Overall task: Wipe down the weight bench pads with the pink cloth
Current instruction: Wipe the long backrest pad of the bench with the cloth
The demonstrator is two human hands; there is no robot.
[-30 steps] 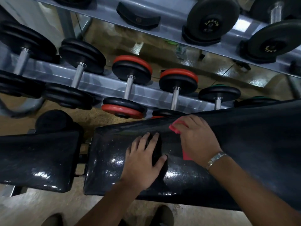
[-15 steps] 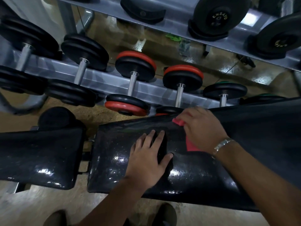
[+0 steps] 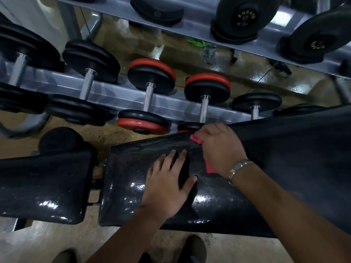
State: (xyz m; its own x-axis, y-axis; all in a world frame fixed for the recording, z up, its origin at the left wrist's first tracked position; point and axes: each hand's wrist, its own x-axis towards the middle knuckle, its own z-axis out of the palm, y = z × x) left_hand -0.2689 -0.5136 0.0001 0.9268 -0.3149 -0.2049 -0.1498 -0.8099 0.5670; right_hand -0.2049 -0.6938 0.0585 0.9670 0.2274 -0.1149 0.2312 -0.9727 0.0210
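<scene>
The long black back pad (image 3: 275, 168) of the weight bench runs from centre to right, glossy with reflections. A shorter black seat pad (image 3: 43, 186) lies at its left end, across a narrow gap. My right hand (image 3: 220, 149) presses the pink cloth (image 3: 209, 168) onto the back pad near its far edge; the cloth shows only at my fingertips and below my palm. My left hand (image 3: 169, 185) lies on the same pad, fingers spread over a dark flat object (image 3: 185, 173) that I cannot identify.
A grey dumbbell rack (image 3: 117, 92) stands just beyond the bench, holding black and red-rimmed dumbbells (image 3: 150, 95). An upper shelf carries larger black dumbbells (image 3: 245, 18). A black roller pad (image 3: 58, 141) sits behind the seat pad. My shoes (image 3: 191, 249) are on the floor below.
My right hand has slid the pink cloth up the back pad toward its far edge. The left hand has stayed pressed on the pad.
</scene>
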